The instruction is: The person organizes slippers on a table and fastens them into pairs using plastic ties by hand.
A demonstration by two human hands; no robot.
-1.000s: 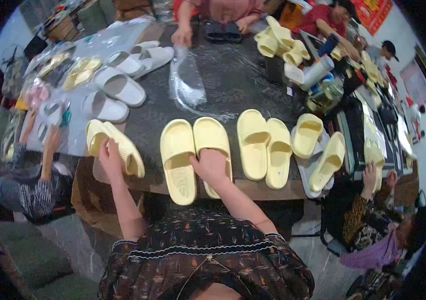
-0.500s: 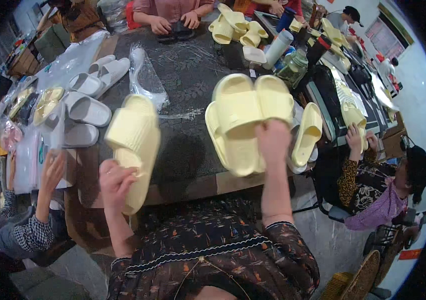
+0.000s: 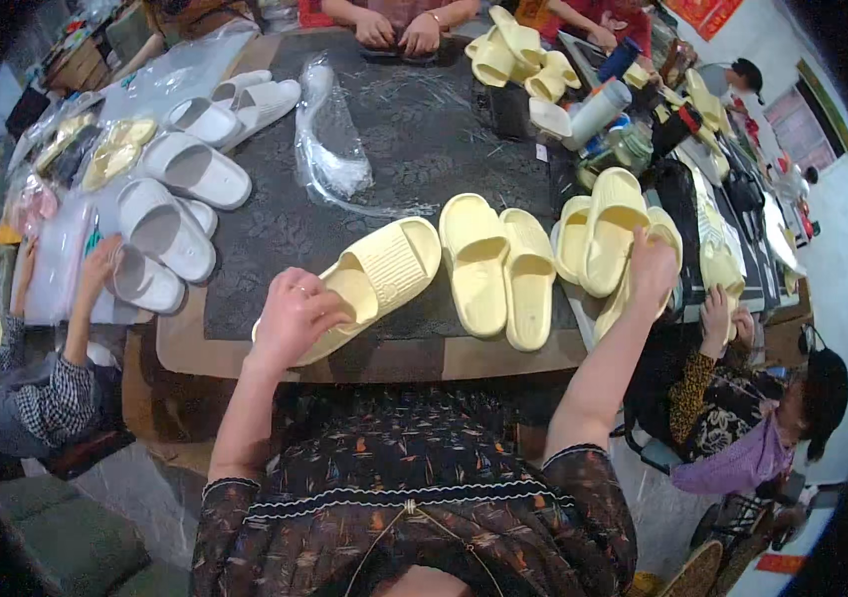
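Observation:
My left hand is closed on the inner edge of a pale yellow slipper, which slants across the front of the table with its toe toward the far right. Just right of it, two more yellow slippers rest close together with their toes pointing away from me. My right hand reaches to a cluster of yellow slippers at the right edge, its fingers closed at one slipper that overlaps its neighbours. The fingertips of that hand are partly hidden.
White slippers and clear plastic wrap are on the dark-topped table. A heap of yellow slippers, a white bottle and a glass jar stand at the back right. Co-workers sit left, right and opposite.
My left hand has turned its slipper from upright to slanting and brought it farther onto the table. My right hand has moved right to the edge cluster; two slippers now lie in the middle.

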